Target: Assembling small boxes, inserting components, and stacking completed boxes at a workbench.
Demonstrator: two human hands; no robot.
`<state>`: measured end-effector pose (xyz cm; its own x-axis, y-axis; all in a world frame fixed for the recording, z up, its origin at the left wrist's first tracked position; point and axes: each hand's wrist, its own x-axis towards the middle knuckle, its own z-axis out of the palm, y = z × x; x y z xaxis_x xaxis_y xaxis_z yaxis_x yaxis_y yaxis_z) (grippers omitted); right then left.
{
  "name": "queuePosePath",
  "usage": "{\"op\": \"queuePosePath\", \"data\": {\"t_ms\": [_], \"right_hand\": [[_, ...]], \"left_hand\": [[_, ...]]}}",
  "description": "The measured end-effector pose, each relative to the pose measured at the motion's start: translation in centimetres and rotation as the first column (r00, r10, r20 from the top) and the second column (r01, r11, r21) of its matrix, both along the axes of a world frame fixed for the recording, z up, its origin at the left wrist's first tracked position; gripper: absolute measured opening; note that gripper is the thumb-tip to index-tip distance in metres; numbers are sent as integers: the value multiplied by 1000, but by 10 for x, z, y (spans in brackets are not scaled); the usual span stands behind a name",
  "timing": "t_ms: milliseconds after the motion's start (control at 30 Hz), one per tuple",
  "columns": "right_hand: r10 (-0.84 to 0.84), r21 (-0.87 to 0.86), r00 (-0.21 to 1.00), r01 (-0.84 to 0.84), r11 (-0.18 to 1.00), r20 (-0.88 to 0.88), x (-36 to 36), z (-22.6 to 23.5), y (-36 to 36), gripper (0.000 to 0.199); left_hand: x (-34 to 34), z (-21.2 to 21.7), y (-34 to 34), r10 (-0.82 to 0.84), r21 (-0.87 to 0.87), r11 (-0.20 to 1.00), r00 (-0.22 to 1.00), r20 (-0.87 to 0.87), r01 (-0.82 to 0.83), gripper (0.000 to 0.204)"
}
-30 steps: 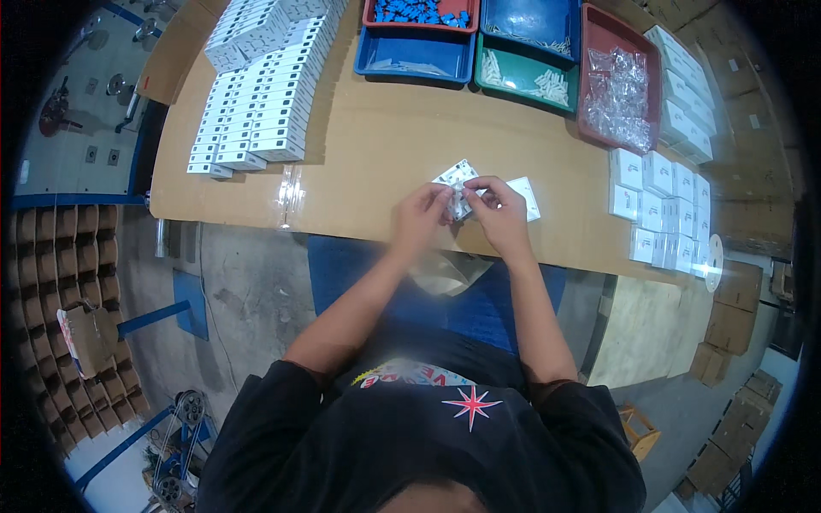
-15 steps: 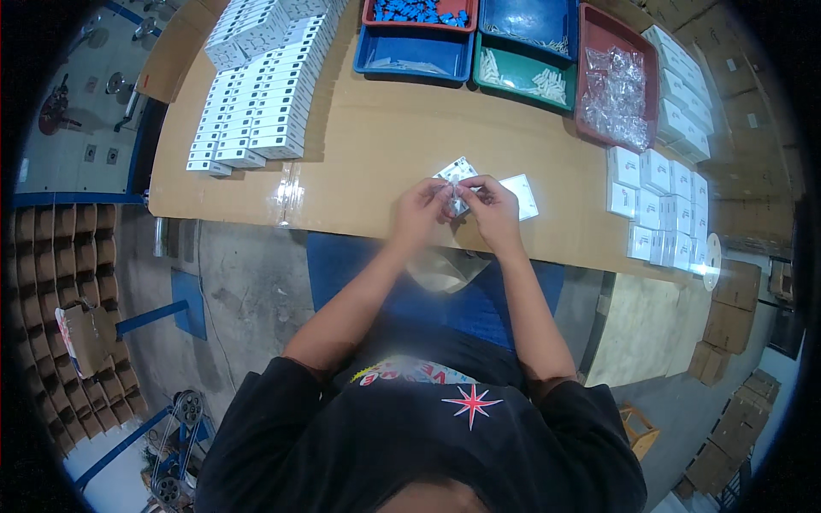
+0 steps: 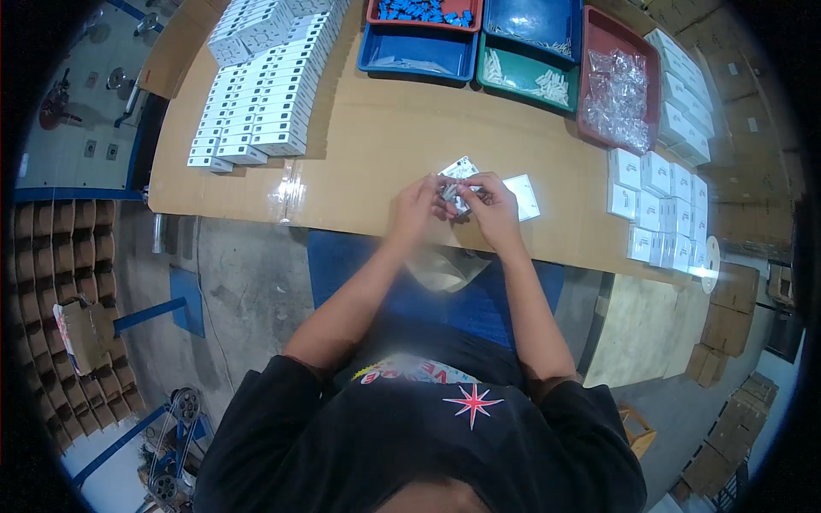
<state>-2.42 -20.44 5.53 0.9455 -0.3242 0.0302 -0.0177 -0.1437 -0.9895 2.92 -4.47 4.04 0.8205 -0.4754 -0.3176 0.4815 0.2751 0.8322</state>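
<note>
Both hands meet over the cardboard-covered table near its front edge. My left hand (image 3: 417, 208) is closed around small pale, shiny pieces (image 3: 449, 193), which show between its thumb and fingers. Their exact kind is too small to make out. From the other side, the bent fingers of my right hand (image 3: 492, 205) pinch at the same pieces. Just beyond the fingertips lies a white card or flat box (image 3: 463, 167) with dark marks, partly covered by the hands. Beside my right hand rests a plain white flat box or card (image 3: 525, 197).
Stacked white boxes (image 3: 265, 107) stand at the left; more white boxes (image 3: 658, 201) stand at the right. Along the back sit a blue tray (image 3: 416, 70), a green tray (image 3: 513, 92) with white plugs, a red tray (image 3: 590, 128) of clear bags, and a tray of blue parts (image 3: 423, 10).
My left fingers have opened slightly, so more of the pale pieces shows between the hands. Both hands stay in nearly the same place; the white box and card have not moved.
</note>
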Motion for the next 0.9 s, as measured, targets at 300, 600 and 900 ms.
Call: {"op": "queuePosePath", "data": {"t_ms": [300, 600, 900], "right_hand": [[91, 189, 994, -77, 979, -64, -1, 4, -7, 12], [152, -90, 981, -164, 982, -119, -6, 24, -22, 13], [34, -263, 999, -43, 964, -41, -2, 25, -22, 12]], "left_hand": [[-2, -4, -1, -23, 121, 993, 992, 121, 8, 25], [-4, 13, -3, -51, 84, 996, 992, 114, 42, 21], [-2, -1, -2, -35, 105, 994, 993, 109, 24, 22]]}}
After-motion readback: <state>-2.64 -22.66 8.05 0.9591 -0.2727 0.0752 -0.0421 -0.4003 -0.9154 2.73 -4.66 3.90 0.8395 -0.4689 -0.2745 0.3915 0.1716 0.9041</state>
